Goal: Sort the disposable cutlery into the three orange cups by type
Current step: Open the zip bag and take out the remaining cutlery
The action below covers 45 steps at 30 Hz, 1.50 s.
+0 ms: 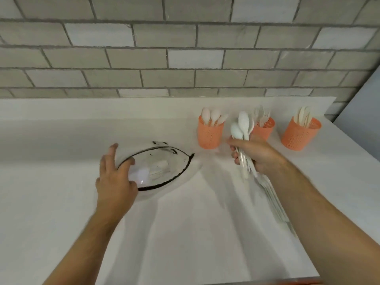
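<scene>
Right hand (pixel 254 156) grips bundle of white spoons (pixel 242 128), handles blurred below fist, partly hiding middle cup (pixel 264 128). Left hand (pixel 115 175) spread wide on clear bowl (pixel 158 167); contents smeared, unclear. Spoon cup (pixel 209 134) left, third cup (pixel 299 134) far right.

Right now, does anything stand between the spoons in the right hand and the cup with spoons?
Nothing visible does. The right hand holds the spoons just right of the spoon cup, with only bare counter between.

Three upright orange cups (pixel 210 133) hold white cutlery (pixel 213 117) by type.
</scene>
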Each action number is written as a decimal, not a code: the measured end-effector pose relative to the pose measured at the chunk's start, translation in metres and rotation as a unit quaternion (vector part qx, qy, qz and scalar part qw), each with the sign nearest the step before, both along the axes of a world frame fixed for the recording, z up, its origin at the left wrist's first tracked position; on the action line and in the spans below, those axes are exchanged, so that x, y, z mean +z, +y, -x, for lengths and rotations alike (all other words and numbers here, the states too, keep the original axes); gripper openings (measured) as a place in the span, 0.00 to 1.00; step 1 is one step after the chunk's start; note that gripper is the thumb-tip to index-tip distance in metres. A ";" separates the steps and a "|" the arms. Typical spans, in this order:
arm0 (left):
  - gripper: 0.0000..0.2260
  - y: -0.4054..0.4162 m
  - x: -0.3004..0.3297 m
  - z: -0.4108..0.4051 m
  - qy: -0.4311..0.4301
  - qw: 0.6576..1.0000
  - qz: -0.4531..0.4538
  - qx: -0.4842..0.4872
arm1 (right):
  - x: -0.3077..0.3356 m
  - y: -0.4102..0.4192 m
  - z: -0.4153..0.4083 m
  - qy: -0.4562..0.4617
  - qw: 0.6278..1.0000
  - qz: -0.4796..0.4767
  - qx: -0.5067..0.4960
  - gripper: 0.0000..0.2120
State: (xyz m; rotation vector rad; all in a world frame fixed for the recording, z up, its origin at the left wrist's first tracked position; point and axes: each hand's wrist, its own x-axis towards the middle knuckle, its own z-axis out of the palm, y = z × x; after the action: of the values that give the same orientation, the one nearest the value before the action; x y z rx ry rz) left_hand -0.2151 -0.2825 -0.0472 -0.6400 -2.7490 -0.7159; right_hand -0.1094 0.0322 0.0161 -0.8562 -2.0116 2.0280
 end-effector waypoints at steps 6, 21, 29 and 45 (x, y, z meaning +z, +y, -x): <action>0.49 0.017 -0.028 -0.026 0.097 0.970 0.144 -0.172 | -0.033 0.059 -0.069 -0.098 0.985 -0.122 -0.069 0.03; 0.46 0.009 -0.042 -0.009 -0.078 0.954 0.283 0.058 | -0.077 0.129 -0.151 -0.281 0.912 -0.247 -0.169 0.23; 0.53 0.037 -0.038 -0.041 -0.051 0.988 0.127 0.077 | -0.097 0.121 -0.156 -0.352 0.867 -0.320 -0.151 0.28; 0.31 0.048 -0.043 -0.043 -0.124 0.933 0.333 0.051 | -0.111 0.098 -0.154 -0.365 0.842 -0.383 -0.103 0.38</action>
State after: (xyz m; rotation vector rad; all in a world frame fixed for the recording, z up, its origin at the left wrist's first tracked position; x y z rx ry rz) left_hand -0.1718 -0.2340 -0.0900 -0.5385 -3.2290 0.2081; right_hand 0.0451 0.1303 -0.0951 -1.6541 -2.5927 0.6310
